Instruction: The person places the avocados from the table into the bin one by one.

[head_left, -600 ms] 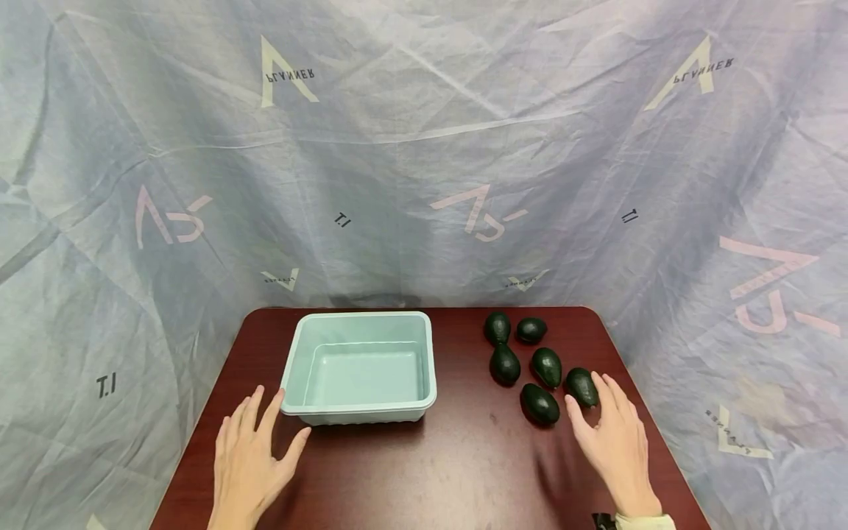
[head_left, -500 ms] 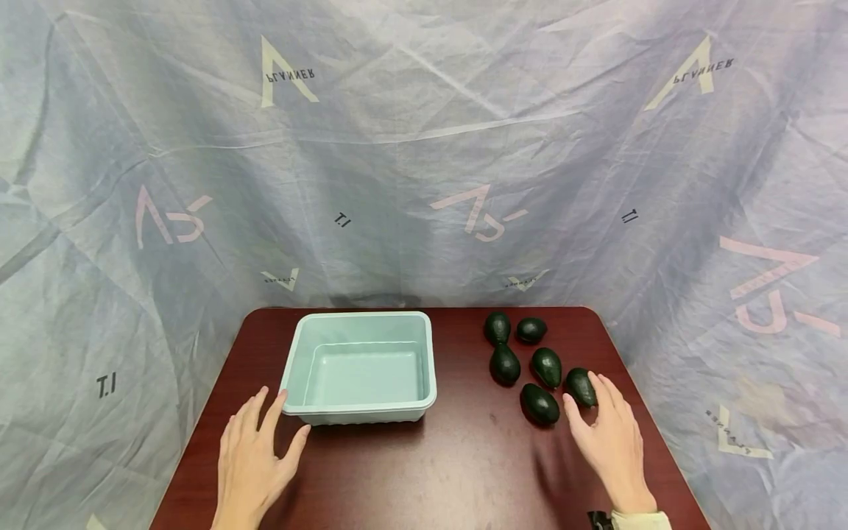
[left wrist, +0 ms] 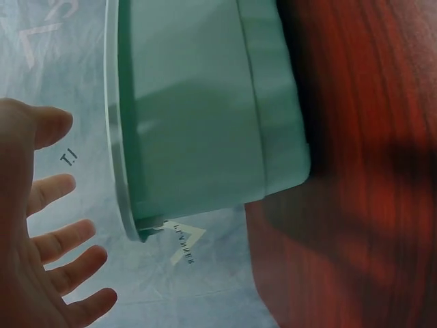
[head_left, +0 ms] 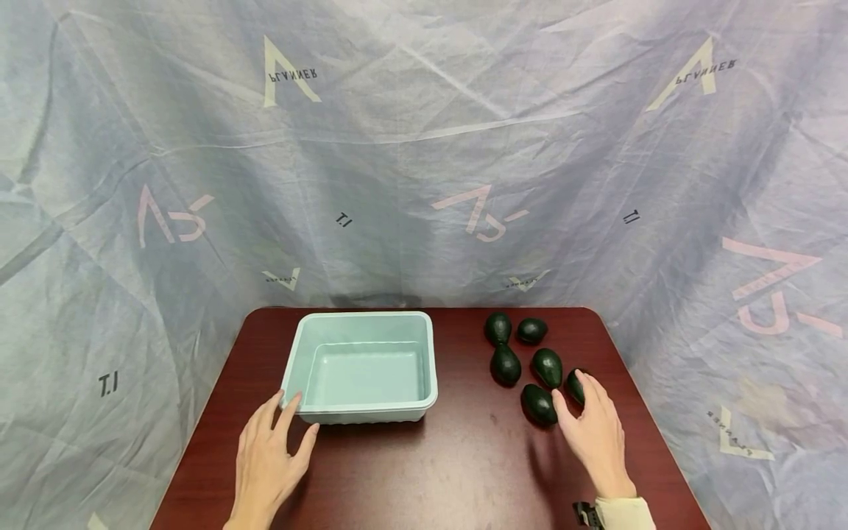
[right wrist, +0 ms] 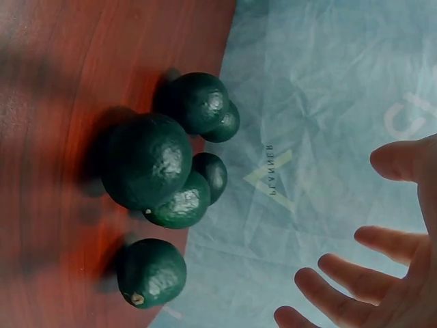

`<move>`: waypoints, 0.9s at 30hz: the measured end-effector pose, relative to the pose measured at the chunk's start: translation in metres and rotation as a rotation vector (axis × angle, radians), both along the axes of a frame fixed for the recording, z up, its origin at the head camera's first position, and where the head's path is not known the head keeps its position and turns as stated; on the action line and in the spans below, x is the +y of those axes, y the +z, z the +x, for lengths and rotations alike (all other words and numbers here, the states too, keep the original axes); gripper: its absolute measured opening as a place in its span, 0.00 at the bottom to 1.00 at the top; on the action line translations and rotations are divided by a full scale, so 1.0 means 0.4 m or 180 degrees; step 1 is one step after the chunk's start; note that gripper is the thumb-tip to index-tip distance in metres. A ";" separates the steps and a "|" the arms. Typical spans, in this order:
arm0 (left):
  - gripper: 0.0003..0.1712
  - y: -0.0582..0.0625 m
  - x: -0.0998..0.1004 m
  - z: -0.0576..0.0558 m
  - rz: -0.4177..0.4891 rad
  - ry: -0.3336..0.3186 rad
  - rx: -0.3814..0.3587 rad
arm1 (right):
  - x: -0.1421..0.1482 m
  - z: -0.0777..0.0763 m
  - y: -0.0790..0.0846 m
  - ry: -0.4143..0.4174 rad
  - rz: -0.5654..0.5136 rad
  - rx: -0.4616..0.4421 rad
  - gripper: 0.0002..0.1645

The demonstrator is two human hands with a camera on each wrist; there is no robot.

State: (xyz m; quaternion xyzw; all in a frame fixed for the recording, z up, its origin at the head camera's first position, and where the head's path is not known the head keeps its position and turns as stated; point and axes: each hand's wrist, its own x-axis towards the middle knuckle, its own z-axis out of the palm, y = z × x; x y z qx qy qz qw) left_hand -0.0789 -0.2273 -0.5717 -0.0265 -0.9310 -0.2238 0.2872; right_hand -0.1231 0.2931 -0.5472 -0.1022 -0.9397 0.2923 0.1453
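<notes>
A pale green plastic tub (head_left: 367, 375) with a rolled rim stands on the left half of the table. My left hand (head_left: 268, 460), fingers spread, hovers by its near left corner; the left wrist view shows a gap between the fingers and the tub wall (left wrist: 191, 123). Several dark green avocados lie in a loose group at the right. My right hand (head_left: 592, 434) is over the near side of that group, fingers apart, overlapping the rightmost avocado (head_left: 575, 386) and right at the nearest avocado (head_left: 538, 405). In the right wrist view the fingers hold nothing, apart from the large front avocado (right wrist: 147, 160).
Further back sit a pear-shaped avocado (head_left: 546, 366), two end-to-end avocados (head_left: 506, 364) and a rounder avocado (head_left: 531, 330). The reddish-brown table (head_left: 457, 471) has rounded far corners. A grey printed cloth (head_left: 424, 184) hangs closely round its back and sides.
My right hand has shifted left, from beside the rightmost avocado toward the nearest one. My left hand has moved slightly right, closer over the tub's corner. The tub and avocados stay put.
</notes>
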 end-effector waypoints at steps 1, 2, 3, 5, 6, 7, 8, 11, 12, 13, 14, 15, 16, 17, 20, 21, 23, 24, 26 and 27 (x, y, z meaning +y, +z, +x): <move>0.35 -0.002 0.000 -0.001 0.0000 0.0004 -0.0007 | 0.000 -0.001 -0.003 0.0003 -0.0007 -0.0016 0.42; 0.35 -0.005 0.000 -0.001 0.0002 0.0006 -0.0018 | 0.000 -0.002 -0.006 0.0006 -0.0022 -0.0039 0.42; 0.35 -0.007 -0.001 -0.002 -0.0001 0.0007 -0.0025 | 0.001 -0.003 -0.009 0.0010 -0.0034 -0.0061 0.42; 0.34 -0.012 -0.001 -0.003 -0.0010 0.0008 -0.0020 | 0.001 -0.006 -0.016 0.0024 -0.0046 -0.0091 0.43; 0.34 -0.015 -0.001 -0.003 -0.0014 0.0005 -0.0017 | 0.001 -0.007 -0.020 0.0025 -0.0046 -0.0104 0.43; 0.34 -0.018 -0.001 -0.003 -0.0021 0.0000 -0.0012 | 0.001 -0.009 -0.023 0.0025 -0.0045 -0.0117 0.43; 0.34 -0.021 -0.001 -0.003 -0.0023 -0.0004 0.0002 | 0.001 -0.010 -0.027 0.0023 -0.0061 -0.0135 0.43; 0.34 -0.029 0.000 -0.004 -0.0026 -0.0013 0.0007 | 0.000 -0.015 -0.037 0.0024 -0.0092 -0.0186 0.44; 0.34 -0.032 0.000 -0.005 -0.0030 -0.0014 -0.0005 | -0.001 -0.017 -0.040 0.0023 -0.0107 -0.0210 0.44; 0.33 -0.035 0.000 -0.006 -0.0035 -0.0016 -0.0014 | -0.002 -0.018 -0.042 0.0023 -0.0121 -0.0232 0.44; 0.33 -0.038 0.000 -0.006 -0.0039 -0.0015 -0.0023 | -0.002 -0.019 -0.045 0.0026 -0.0132 -0.0254 0.44; 0.33 -0.040 0.000 -0.007 -0.0043 -0.0014 -0.0040 | -0.001 -0.020 -0.049 0.0027 -0.0132 -0.0275 0.45; 0.32 -0.043 -0.001 -0.008 -0.0052 -0.0013 -0.0042 | -0.001 -0.021 -0.053 0.0026 -0.0125 -0.0292 0.45; 0.32 -0.045 -0.001 -0.009 -0.0061 -0.0014 -0.0044 | 0.000 -0.021 -0.056 0.0025 -0.0122 -0.0308 0.45; 0.31 -0.048 0.000 -0.011 -0.0082 -0.0019 -0.0010 | 0.003 -0.025 -0.069 0.0025 -0.0106 -0.0344 0.45; 0.31 -0.049 0.000 -0.011 -0.0090 -0.0025 0.0010 | 0.005 -0.026 -0.074 0.0020 -0.0102 -0.0352 0.45; 0.30 -0.050 0.002 -0.012 -0.0108 -0.0040 0.0051 | 0.008 -0.030 -0.084 0.0018 -0.0094 -0.0353 0.44; 0.30 -0.050 0.003 -0.012 -0.0116 -0.0047 0.0067 | 0.009 -0.031 -0.089 0.0024 -0.0087 -0.0352 0.44; 0.29 -0.050 0.005 -0.011 -0.0122 -0.0058 0.0094 | 0.012 -0.033 -0.100 0.0038 -0.0088 -0.0358 0.45; 0.29 -0.051 0.006 -0.012 -0.0124 -0.0062 0.0101 | 0.013 -0.033 -0.105 0.0043 -0.0092 -0.0358 0.44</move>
